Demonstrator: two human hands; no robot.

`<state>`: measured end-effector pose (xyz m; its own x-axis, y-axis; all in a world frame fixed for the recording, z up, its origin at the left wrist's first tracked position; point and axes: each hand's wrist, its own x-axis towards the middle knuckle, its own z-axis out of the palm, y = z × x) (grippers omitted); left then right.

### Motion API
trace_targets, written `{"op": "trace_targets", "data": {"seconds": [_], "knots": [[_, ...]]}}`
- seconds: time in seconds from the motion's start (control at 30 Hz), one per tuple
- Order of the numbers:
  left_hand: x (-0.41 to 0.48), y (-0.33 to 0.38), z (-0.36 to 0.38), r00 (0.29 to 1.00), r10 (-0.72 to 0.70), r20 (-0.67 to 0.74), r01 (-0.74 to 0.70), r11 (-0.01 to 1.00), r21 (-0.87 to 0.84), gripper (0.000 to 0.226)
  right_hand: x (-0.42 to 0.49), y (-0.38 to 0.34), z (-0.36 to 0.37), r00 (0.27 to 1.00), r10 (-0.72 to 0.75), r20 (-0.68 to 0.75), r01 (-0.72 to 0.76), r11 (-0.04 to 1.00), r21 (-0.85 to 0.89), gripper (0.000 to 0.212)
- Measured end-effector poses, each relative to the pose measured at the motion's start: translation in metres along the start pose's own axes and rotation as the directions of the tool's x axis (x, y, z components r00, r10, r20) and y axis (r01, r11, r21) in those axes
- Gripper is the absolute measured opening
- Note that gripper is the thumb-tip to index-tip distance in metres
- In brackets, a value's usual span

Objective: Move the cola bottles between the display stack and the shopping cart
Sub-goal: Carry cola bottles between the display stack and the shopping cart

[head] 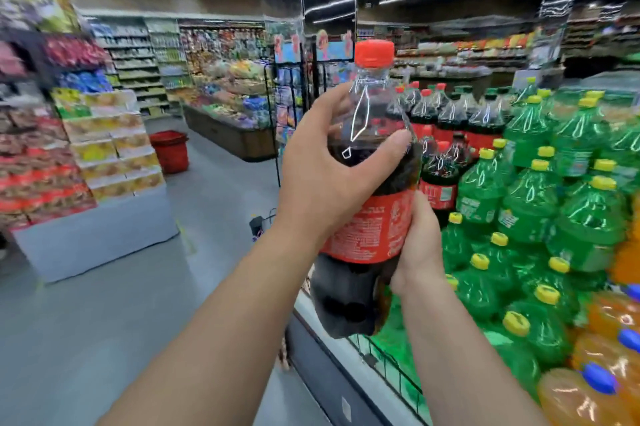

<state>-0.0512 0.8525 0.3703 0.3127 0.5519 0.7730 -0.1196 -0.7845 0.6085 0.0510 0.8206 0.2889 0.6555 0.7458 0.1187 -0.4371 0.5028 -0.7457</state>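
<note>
Cola bottle [388, 180]: upright in mid-air at frame centre, red cap [374, 52] at its 12 o'clock.
Left hand [322, 169]: wrapped round the bottle's shoulder, with the thumb across the front and the fingers behind.
Right hand [417, 245]: grips the red label [372, 231] from the 4 o'clock side.
Display stack [450, 114]: more cola bottles at 2 o'clock of the held one, behind it.
Green bottles [530, 204]: tiered at 3 o'clock — orange bottles [606, 356] at 5 o'clock.
Red basket [170, 150]: on the floor [104, 304] at 9 o'clock, well apart.
</note>
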Motion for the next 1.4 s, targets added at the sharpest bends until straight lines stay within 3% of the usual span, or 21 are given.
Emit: {"op": "trace_targets", "data": {"seconds": [0.4,0.9,1.07,1.2,1.3,1.4], "knots": [[0.107,-0.162,-0.036,0.991,0.029,0.132,-0.018,0.996,-0.083,0.054,0.139,0.096,0.065,0.991,-0.102,-0.092,0.103,0.995,0.002,0.046],[0.200,-0.315,0.041,0.946,0.039,0.323,0.047,0.965,-0.257,0.052,0.300,0.143,0.024,0.928,-0.262,-0.266,0.234,0.963,-0.133,0.037],[0.223,-0.347,0.061,0.851,0.062,0.522,0.085,0.964,-0.253,0.060,0.329,0.156,0.008,0.881,-0.281,-0.381,0.252,0.960,-0.126,0.036],[0.236,-0.376,0.083,0.729,0.031,0.683,0.167,0.961,-0.221,0.083,0.341,0.172,-0.012,0.808,-0.317,-0.496,0.279,0.948,-0.151,0.034],[0.232,-0.395,0.100,0.647,0.022,0.762,0.259,0.933,-0.248,0.057,0.347,0.191,-0.027,0.732,-0.355,-0.582,0.312,0.933,-0.177,0.032],[0.222,-0.416,0.117,0.575,0.024,0.818,0.323,0.911,-0.255,0.052,0.350,0.213,-0.043,0.633,-0.347,-0.692,0.329,0.930,-0.166,0.029]]}}
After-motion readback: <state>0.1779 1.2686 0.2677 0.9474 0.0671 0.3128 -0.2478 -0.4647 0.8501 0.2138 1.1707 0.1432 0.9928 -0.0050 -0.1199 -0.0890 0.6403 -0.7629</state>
